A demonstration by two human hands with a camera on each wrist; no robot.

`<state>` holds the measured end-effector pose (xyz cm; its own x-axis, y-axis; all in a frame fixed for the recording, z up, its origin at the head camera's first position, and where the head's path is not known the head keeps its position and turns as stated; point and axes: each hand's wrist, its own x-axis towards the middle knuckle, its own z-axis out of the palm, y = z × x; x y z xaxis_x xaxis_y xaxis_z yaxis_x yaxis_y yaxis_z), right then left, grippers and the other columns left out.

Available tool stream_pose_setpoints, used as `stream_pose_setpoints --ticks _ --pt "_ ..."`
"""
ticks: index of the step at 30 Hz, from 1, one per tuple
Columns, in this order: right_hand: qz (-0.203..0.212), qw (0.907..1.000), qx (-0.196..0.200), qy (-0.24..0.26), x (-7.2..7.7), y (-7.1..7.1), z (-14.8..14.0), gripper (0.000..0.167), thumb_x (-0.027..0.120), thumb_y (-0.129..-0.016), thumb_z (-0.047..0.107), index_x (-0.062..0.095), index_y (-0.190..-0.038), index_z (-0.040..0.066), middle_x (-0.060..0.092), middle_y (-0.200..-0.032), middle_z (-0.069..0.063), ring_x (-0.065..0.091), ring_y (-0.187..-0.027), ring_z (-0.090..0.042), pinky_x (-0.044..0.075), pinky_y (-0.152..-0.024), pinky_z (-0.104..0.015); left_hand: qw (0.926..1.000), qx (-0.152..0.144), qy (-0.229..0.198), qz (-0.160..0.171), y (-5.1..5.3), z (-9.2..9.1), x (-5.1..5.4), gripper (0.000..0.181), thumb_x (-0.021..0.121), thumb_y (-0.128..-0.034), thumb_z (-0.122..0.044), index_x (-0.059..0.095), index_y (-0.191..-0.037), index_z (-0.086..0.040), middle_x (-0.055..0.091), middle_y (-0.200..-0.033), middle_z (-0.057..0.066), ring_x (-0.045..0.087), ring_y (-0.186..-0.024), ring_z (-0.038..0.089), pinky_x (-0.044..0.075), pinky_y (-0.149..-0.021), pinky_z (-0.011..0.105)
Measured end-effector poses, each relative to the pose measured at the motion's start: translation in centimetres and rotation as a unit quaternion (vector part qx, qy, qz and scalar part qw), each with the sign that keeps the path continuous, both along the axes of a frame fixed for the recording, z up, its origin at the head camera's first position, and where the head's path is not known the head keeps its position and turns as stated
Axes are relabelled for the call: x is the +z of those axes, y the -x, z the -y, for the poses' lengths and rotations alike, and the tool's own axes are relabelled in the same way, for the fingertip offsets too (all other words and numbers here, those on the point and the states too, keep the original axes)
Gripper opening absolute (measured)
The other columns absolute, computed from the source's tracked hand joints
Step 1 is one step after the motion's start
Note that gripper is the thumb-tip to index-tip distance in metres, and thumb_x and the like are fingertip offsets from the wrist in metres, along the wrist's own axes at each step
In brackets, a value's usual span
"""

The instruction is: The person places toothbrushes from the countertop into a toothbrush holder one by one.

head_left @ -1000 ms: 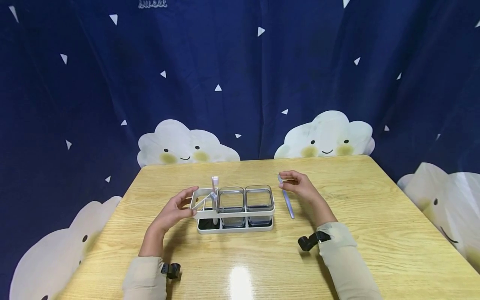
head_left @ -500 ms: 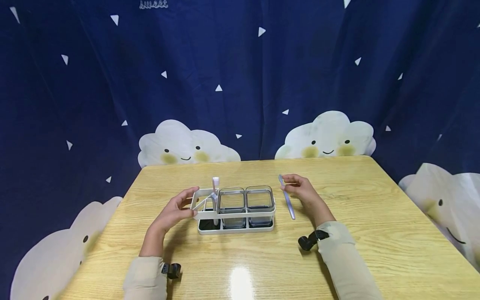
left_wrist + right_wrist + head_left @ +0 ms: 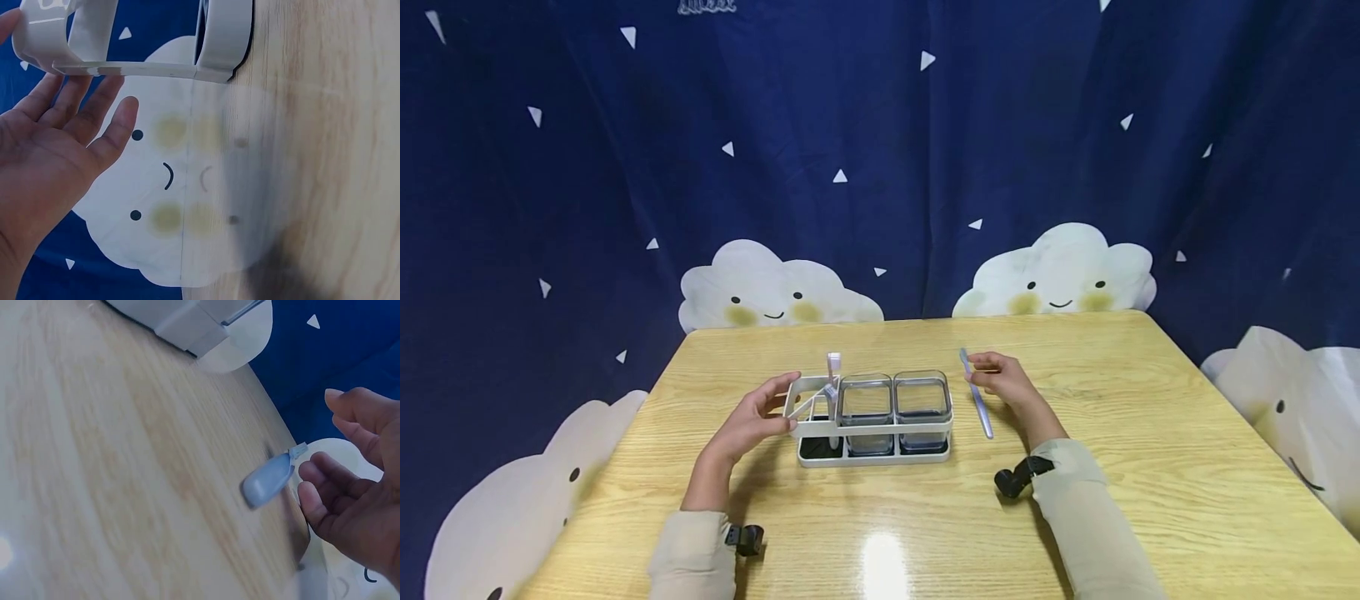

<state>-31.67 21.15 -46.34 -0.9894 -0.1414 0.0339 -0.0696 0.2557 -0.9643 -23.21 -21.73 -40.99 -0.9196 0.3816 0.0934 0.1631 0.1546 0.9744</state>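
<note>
In the head view, a white toothbrush holder (image 3: 880, 460) stands mid-table with two clear cups (image 3: 867, 408) in its middle and right bays. A pale toothbrush (image 3: 833, 362) stands in its left section. My left hand (image 3: 756, 421) grips the holder's left end, thumb at the front bar and a finger at the back. A blue toothbrush (image 3: 981, 410) lies on the table right of the holder. Beside its upper part is my right hand (image 3: 1003, 382). In the right wrist view, that hand's thumb and fingers (image 3: 317, 503) are apart, close to the blue toothbrush (image 3: 269, 480) without visibly gripping it.
The wooden table (image 3: 880, 508) ends at a dark blue curtain (image 3: 775, 167) printed with clouds and triangles. Both wrists carry small black cameras (image 3: 747, 540).
My right hand has drawn slightly toward me and to the right along the blue toothbrush. The left hand keeps its grip on the holder. The whole view has shifted a little.
</note>
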Motion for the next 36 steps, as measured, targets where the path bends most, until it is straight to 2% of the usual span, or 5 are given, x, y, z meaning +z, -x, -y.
stream_pose_setpoints --ticks 5,12,22,29,36 --pt "0.003 1.0 -0.001 -0.001 0.0 0.4 0.3 0.044 0.066 -0.084 0.006 0.052 -0.124 -0.008 0.048 -0.122 -0.028 0.049 -0.107 -0.034 0.045 -0.083 -0.044 1.0 -0.002 -0.008 -0.003 0.0 0.0 -0.1 0.072 0.064 -0.0749 0.003 0.036 -0.141 -0.003 0.04 -0.134 0.022 0.04 -0.118 0.042 0.046 -0.082 0.033" --pt "0.01 0.9999 -0.007 -0.003 0.1 0.3 0.4 0.042 0.064 -0.085 0.003 0.053 -0.123 -0.009 0.052 -0.114 -0.027 0.054 -0.095 -0.025 0.047 -0.079 -0.038 0.9998 -0.007 -0.017 -0.003 0.0 -0.1 -0.2 0.073 0.064 -0.0747 0.004 0.034 -0.141 0.0 0.04 -0.134 0.024 0.034 -0.119 0.05 0.046 -0.081 0.032" --pt "0.032 0.9991 -0.021 -0.017 -0.1 0.9 0.4 0.041 0.066 -0.084 0.003 0.054 -0.121 -0.009 0.053 -0.108 -0.021 0.05 -0.092 -0.021 0.046 -0.073 -0.031 0.9998 -0.007 -0.015 -0.008 0.0 0.1 -0.2 0.072 0.064 -0.0745 0.003 0.037 -0.14 -0.004 0.04 -0.133 0.023 0.042 -0.116 0.042 0.046 -0.081 0.033" --pt "0.031 0.9986 -0.022 -0.036 -0.3 1.3 0.4 0.042 0.068 -0.081 0.0 0.056 -0.12 -0.009 0.055 -0.098 -0.015 0.052 -0.082 -0.018 0.046 -0.068 -0.028 0.9999 -0.003 -0.016 -0.003 0.0 0.1 -0.1 0.072 0.065 -0.0741 0.003 0.037 -0.14 -0.004 0.04 -0.133 0.023 0.039 -0.117 0.045 0.046 -0.082 0.033" --pt "0.031 0.9987 -0.015 -0.037 -0.5 1.6 0.6 0.042 0.066 -0.078 -0.006 0.055 -0.118 -0.013 0.057 -0.093 -0.018 0.058 -0.073 -0.015 0.051 -0.067 -0.029 0.9998 -0.008 -0.016 -0.003 0.0 0.0 -0.2 0.072 0.064 -0.0748 0.004 0.035 -0.141 -0.002 0.039 -0.134 0.024 0.039 -0.117 0.044 0.046 -0.081 0.033"
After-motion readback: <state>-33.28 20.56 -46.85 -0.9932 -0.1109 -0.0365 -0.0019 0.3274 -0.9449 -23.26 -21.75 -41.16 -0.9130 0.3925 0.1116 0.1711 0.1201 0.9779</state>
